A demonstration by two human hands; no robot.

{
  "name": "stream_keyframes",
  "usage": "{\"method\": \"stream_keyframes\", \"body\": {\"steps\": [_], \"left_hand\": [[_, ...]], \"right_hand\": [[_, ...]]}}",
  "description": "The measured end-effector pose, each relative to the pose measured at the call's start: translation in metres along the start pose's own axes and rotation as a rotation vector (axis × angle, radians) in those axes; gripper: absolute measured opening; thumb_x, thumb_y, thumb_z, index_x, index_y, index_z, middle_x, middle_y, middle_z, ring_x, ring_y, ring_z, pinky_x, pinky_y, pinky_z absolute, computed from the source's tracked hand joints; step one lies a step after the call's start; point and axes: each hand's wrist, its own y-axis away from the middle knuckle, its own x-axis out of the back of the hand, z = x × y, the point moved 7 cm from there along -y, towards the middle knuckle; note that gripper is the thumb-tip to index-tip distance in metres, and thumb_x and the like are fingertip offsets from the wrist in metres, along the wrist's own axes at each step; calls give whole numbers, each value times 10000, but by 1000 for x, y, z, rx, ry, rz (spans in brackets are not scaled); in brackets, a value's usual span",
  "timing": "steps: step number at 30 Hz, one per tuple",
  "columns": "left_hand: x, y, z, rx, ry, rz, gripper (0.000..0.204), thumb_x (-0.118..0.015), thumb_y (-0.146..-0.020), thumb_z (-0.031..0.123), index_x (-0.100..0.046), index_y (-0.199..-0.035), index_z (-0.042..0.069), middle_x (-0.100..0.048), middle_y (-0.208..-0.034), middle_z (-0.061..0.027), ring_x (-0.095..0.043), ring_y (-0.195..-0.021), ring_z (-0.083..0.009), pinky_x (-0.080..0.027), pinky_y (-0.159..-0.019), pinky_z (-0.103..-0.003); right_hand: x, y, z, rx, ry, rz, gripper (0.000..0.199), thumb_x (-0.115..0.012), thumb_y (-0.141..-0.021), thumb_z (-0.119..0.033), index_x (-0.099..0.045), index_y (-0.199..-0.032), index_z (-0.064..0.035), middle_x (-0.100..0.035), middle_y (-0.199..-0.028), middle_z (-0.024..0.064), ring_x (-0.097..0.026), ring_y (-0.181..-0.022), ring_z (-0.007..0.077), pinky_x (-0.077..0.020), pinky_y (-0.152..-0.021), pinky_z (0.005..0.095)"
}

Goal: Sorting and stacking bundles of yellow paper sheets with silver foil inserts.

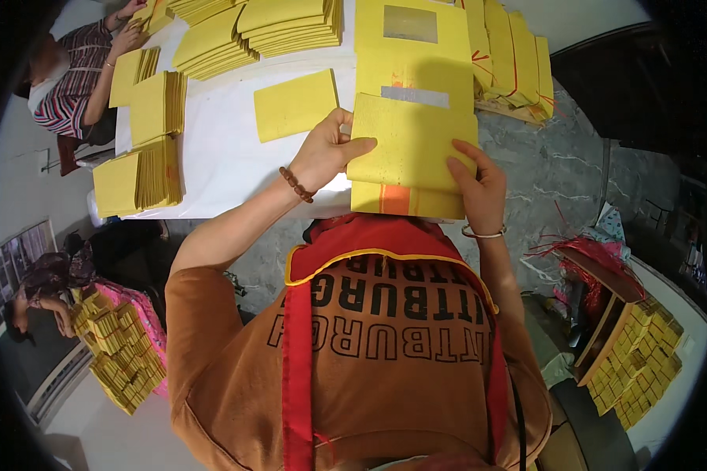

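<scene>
From my feed, the biggest thing is the white-covered counter, and I place everything else by it. Across its far side lie wide stacks of yellow paper sheets, and at its left edge shorter yellow piles, where another person in a striped top sits working. Off the counter's right end, bundles of yellow paper tied with red string rest on a wooden board.

At the counter's near edge, straight ahead of me, sits the yellow paper stack with a silver foil patch and orange stripe. On top of it is the plain yellow sheet, tilted a little. My left hand grips that sheet's left edge, thumb over it, fingers curled behind. My right hand presses its lower right corner with fingers spread flat; I cannot tell whether they pinch it. A single loose yellow sheet lies just left of my left hand.
</scene>
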Motion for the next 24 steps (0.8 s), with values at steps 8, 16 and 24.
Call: {"method": "stream_keyframes", "body": {"steps": [8, 16, 24], "left_hand": [[7, 10, 15, -92, -185, 103, 326, -654, -823, 155, -455, -1056, 44, -594, -749, -59, -513, -584, -82, -378, -505, -220], [-87, 47, 21, -949, -1305, -282, 735, -651, -739, 433, -387, -1307, 47, -371, -1361, -157, -317, -1290, -290, -267, -1033, -449], [-86, 41, 8, -861, -1377, -288, 750, -607, -745, 512, -405, -1295, 43, -355, -1383, -139, -287, -1311, -266, -216, -1063, -437]], "right_hand": [[2, 1, -1, 31, 113, 58, 276, -644, -796, -123, -628, -1046, -7, -663, -929, 104, -604, -814, 118, -475, -733, 252], [3, -1, 0, 62, 131, 85, 264, -644, -781, -140, -643, -1017, -23, -672, -910, 138, -638, -822, 165, -482, -725, 276], [-21, 48, -54, 690, 1048, 224, 461, -573, -829, -326, -517, -1234, -113, -426, -1350, 113, -461, -1189, 266, -286, -975, 533]]}}
